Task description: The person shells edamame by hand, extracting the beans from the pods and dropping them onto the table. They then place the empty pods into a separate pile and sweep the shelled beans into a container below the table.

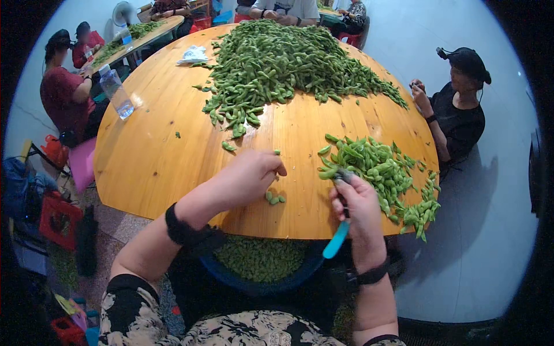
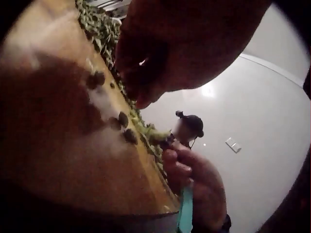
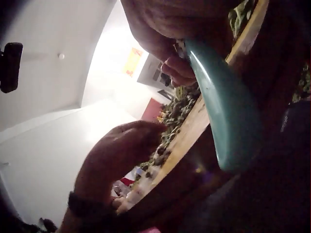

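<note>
My right hand [image 1: 360, 202] grips a tool with a smooth teal handle [image 3: 221, 107]; its working end is hidden by the fingers. Green bean pods [image 1: 328, 173] lie right at that hand's fingertips, at the left edge of a small pod heap [image 1: 378, 164]. Over the middle of the round wooden table [image 1: 156, 173], my left hand [image 1: 242, 176] hangs with fingers loosely bent and nothing visible in them. A few shelled beans [image 1: 274, 198] lie on the wood just below it. One green bean [image 1: 277, 152] shows just beyond its knuckles.
A large pile of pods [image 1: 288, 63] covers the far side of the table. A plastic bottle [image 1: 116, 92] and crumpled white tissue [image 1: 193, 55] stand left. Below the near edge sits a blue tub [image 1: 213, 275] of beans. A person [image 1: 461, 109] sits at the right.
</note>
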A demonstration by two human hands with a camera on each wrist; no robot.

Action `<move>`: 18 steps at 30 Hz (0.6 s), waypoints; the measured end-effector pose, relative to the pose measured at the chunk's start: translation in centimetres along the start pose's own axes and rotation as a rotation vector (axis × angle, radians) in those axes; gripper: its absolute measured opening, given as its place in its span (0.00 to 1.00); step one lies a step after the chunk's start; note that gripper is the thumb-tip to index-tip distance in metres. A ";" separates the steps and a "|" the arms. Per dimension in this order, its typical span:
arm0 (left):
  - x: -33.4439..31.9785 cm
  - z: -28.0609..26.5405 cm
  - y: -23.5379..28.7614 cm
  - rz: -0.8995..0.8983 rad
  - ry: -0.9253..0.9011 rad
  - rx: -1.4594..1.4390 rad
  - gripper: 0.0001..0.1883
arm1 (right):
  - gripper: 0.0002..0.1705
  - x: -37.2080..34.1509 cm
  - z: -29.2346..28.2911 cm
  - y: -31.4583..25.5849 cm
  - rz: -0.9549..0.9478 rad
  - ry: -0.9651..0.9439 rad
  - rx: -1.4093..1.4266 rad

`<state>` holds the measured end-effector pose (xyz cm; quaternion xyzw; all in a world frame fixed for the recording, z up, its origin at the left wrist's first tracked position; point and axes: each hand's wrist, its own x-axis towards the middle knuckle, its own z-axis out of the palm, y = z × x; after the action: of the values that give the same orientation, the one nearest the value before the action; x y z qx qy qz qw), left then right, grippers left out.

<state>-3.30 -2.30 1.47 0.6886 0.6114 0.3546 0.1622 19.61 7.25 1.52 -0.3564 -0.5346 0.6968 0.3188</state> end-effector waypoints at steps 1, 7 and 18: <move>-1.0 -0.9 0.8 0.053 -0.029 0.077 0.11 | 0.05 -0.1 -1.0 -0.2 0.009 0.031 -0.034; -4.6 -4.6 0.0 -0.049 0.102 0.219 0.13 | 0.05 -0.5 -3.3 -0.3 0.034 0.016 0.051; -2.6 -5.5 -3.5 -0.128 0.114 0.423 0.04 | 0.07 -1.0 -2.7 -0.2 -0.019 0.027 -0.019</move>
<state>-9.69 -5.26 2.23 0.6459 0.7228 0.2458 0.0017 22.43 7.83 1.38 -0.3638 -0.5400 0.6839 0.3293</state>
